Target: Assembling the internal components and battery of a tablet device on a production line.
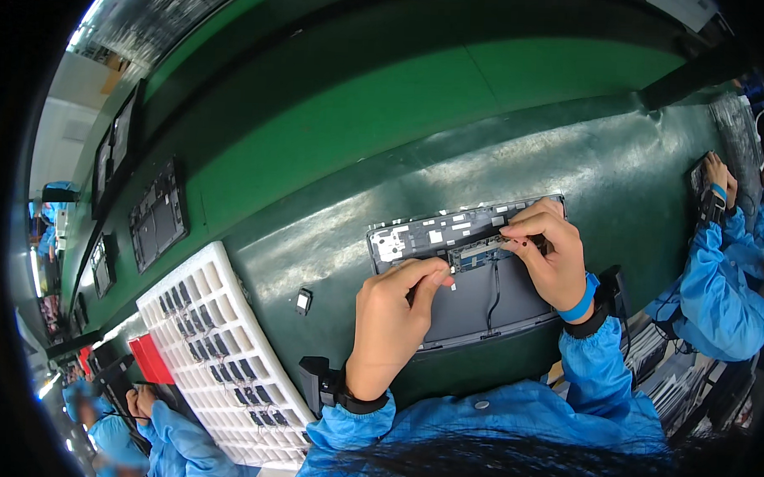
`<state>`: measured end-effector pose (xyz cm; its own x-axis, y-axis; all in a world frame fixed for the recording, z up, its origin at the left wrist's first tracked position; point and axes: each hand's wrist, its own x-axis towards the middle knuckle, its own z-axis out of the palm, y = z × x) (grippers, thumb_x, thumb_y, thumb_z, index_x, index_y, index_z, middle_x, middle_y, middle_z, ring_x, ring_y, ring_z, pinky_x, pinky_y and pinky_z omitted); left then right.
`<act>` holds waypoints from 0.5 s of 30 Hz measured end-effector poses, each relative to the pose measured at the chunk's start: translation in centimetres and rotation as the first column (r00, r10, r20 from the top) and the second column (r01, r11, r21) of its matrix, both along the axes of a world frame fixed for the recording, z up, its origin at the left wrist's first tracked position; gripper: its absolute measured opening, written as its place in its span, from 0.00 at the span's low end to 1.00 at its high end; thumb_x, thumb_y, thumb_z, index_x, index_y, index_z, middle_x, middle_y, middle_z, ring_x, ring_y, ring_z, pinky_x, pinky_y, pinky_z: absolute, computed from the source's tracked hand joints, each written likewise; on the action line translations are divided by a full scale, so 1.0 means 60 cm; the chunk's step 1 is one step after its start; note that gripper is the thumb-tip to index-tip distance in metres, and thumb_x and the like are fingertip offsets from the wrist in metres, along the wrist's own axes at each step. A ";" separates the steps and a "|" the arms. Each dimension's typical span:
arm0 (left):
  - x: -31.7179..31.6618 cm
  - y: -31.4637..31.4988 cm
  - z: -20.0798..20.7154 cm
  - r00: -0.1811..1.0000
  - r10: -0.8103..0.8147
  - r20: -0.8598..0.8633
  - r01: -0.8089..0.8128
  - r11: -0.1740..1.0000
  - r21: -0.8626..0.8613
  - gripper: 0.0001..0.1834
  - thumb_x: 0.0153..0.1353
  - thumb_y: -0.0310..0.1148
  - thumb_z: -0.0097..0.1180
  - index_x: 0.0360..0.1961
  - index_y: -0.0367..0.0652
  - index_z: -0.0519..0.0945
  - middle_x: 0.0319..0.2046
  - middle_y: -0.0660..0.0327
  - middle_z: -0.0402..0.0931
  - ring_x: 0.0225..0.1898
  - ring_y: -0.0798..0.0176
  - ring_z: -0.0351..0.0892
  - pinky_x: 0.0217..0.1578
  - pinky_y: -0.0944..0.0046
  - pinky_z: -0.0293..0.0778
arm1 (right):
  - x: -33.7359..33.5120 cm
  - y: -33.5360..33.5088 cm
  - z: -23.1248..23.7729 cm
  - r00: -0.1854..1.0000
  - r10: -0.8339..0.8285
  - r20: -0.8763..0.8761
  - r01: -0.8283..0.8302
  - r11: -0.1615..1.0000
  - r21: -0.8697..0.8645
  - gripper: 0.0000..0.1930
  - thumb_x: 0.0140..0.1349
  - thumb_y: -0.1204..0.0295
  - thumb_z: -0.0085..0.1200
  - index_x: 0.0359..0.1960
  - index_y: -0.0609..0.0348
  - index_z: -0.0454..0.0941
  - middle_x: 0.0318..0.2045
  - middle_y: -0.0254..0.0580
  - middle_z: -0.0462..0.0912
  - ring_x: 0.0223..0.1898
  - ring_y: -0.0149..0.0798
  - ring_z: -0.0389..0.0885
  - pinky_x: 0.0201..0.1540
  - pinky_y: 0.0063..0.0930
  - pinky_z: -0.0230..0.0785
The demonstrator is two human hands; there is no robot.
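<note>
My left hand (400, 311) and my right hand (552, 254) pinch the two ends of a small, narrow circuit board (474, 257). My left fingertips close on its left end, my right thumb and fingers on its right. Beneath it lies a dark grey laptop case (527, 307) on the dark green work surface. Along the far part of this case runs a black strip (437, 234) dotted with white patches. A black cable (493, 297) trails from near the board down across the case. My fingers cover the ends of the board.
A white compartment tray (228, 317) with rows of small black wired parts stands left, beside a red sheet (150, 359). A small black-and-white block (303, 300) sits between tray and case. Other laptop parts (159, 216) rest on the green belt (318, 127). Co-workers in blue flank me.
</note>
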<state>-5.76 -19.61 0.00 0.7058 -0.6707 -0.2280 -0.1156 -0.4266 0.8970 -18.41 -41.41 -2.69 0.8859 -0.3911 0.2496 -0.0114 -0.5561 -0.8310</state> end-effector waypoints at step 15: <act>-0.008 -0.003 0.010 0.997 0.035 0.061 -0.027 0.992 -0.126 0.07 0.68 0.26 0.72 0.41 0.32 0.90 0.25 0.58 0.84 0.21 0.70 0.68 0.25 0.67 0.65 | -0.003 0.006 0.025 0.992 0.104 0.073 -0.069 0.923 -0.378 0.15 0.63 0.78 0.69 0.51 0.54 0.86 0.40 0.35 0.86 0.46 0.43 0.79 0.60 0.40 0.63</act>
<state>-6.26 -19.76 0.58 0.7371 -0.6686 -0.0981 -0.1623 -0.3161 0.9347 -18.59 -41.03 -1.17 0.8791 -0.1763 0.4429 0.1159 -0.8221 -0.5574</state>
